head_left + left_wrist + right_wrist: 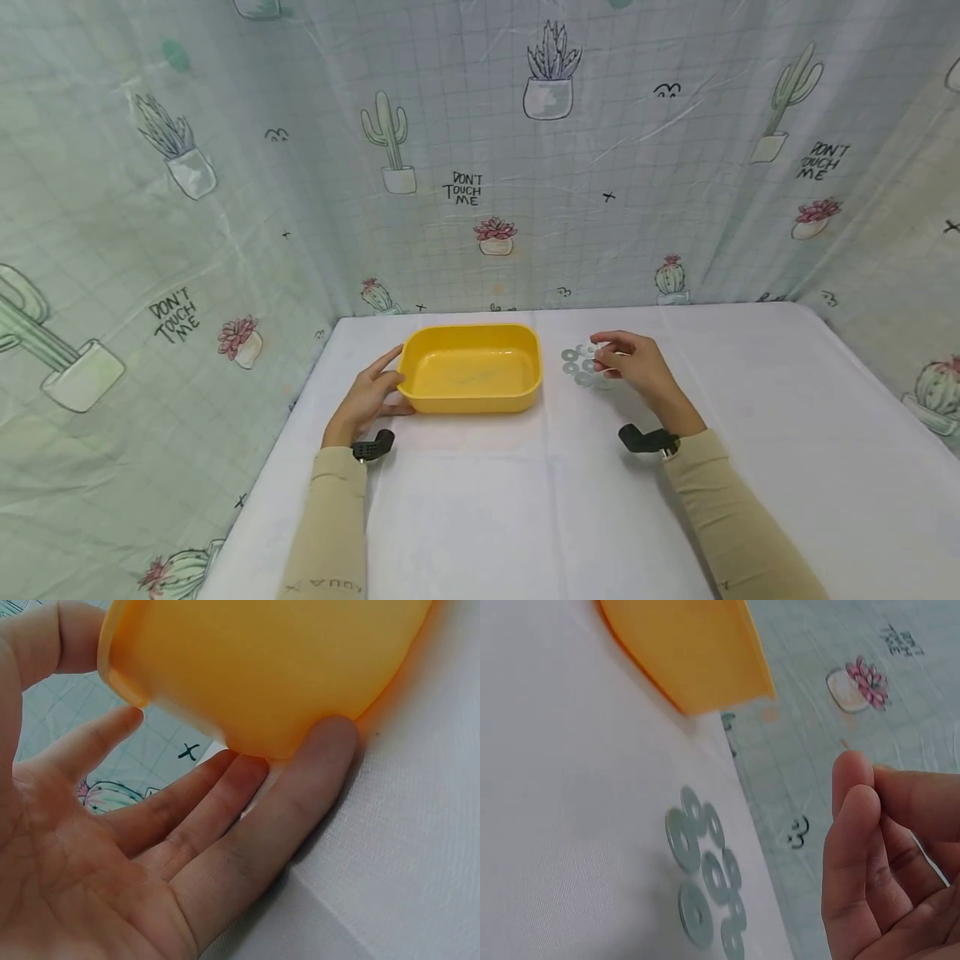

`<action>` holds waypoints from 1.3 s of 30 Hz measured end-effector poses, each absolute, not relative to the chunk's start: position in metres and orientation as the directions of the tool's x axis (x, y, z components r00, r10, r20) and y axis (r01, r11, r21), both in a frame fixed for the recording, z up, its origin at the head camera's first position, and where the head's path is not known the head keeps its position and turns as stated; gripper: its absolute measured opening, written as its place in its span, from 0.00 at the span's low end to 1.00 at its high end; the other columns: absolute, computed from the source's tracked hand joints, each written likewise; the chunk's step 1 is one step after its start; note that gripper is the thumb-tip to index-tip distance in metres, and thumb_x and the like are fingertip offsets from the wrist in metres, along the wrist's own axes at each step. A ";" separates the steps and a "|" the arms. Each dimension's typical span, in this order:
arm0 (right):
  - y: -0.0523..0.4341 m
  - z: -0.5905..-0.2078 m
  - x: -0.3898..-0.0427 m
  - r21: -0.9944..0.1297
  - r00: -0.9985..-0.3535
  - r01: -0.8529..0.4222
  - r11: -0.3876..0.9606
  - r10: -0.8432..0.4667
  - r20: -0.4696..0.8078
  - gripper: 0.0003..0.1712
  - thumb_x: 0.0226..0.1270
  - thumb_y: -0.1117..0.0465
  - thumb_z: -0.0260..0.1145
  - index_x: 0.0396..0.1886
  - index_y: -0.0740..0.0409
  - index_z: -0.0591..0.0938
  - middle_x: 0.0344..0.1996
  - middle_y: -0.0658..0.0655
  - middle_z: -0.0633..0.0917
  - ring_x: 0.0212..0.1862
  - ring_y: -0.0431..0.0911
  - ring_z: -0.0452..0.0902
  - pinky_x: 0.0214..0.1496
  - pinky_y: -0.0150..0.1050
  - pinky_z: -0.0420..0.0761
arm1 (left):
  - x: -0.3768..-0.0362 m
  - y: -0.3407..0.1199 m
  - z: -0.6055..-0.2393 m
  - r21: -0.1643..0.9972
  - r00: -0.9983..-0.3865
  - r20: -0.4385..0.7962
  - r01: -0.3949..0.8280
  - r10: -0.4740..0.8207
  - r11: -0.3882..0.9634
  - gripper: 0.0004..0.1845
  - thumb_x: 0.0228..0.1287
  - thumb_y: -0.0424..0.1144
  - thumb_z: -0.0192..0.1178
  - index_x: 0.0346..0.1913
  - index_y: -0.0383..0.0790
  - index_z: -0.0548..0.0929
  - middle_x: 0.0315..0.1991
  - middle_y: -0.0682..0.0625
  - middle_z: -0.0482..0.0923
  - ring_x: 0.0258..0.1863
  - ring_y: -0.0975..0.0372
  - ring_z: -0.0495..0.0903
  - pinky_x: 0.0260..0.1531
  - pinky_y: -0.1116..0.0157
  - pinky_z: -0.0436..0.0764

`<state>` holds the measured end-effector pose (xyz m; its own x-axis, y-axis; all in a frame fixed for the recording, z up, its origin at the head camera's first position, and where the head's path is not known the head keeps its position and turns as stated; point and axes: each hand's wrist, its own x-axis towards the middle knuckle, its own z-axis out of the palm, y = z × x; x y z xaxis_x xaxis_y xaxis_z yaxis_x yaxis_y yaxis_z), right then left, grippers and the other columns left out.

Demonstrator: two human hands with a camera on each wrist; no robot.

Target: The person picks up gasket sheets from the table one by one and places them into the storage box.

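Observation:
A yellow plastic tray (476, 405) with rounded corners stands on the white-covered table. My left hand (370, 395) holds its left end, the thumb at the rim and the other fingers spread along the outer wall. In the left wrist view those fingers (251, 847) reach up against the tray's wall (255, 667). To the right of the tray lies a loose group of flat grey washers (582, 379). Over them hovers my right hand (633, 360), loosely curled. Nothing shows between its fingertips in the right wrist view, where the washers (697, 915) lie below and left of the hand.
White cloth (480, 508) covers the table. A curtain (450, 150) printed with potted cacti hangs right behind the table's far edge and along both sides. Black wrist cameras (648, 439) sit on both wrists, next to the beige sleeves.

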<state>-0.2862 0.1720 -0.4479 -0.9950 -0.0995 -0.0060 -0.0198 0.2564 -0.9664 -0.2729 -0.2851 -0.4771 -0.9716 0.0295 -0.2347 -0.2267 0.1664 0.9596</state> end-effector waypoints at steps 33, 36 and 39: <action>0.058 -0.417 -0.313 -0.966 -0.986 0.028 0.257 -0.150 -0.069 0.15 0.73 0.65 0.66 0.57 0.55 0.85 0.39 0.58 0.84 0.35 0.44 0.85 0.47 0.36 0.90 | -0.274 -0.292 -0.481 0.969 -0.962 -0.236 -0.223 0.136 0.108 0.33 0.79 0.44 0.47 0.79 0.74 0.54 0.83 0.54 0.50 0.73 0.44 0.69 0.52 0.47 0.88; 0.047 -0.415 -0.316 -0.976 -0.985 0.039 0.213 -0.155 -0.073 0.16 0.73 0.66 0.65 0.57 0.56 0.84 0.39 0.58 0.84 0.35 0.44 0.86 0.42 0.32 0.90 | -0.275 -0.292 -0.482 0.969 -0.963 -0.237 -0.226 0.131 0.097 0.32 0.79 0.44 0.48 0.79 0.75 0.56 0.83 0.55 0.51 0.73 0.45 0.69 0.52 0.46 0.87; 0.038 -0.414 -0.318 -0.981 -0.982 0.049 0.185 -0.170 -0.081 0.16 0.73 0.66 0.64 0.58 0.57 0.84 0.39 0.58 0.84 0.36 0.46 0.86 0.41 0.31 0.89 | -0.275 -0.292 -0.482 0.970 -0.962 -0.236 -0.224 0.137 0.098 0.33 0.79 0.43 0.47 0.79 0.75 0.55 0.83 0.55 0.50 0.74 0.45 0.68 0.52 0.46 0.87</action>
<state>-0.3184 0.0382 -0.4137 -0.9821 -0.1699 -0.0813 0.0491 0.1855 -0.9814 -0.2747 -0.2916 -0.4822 -0.9620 0.1374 -0.2361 -0.2240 0.0985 0.9696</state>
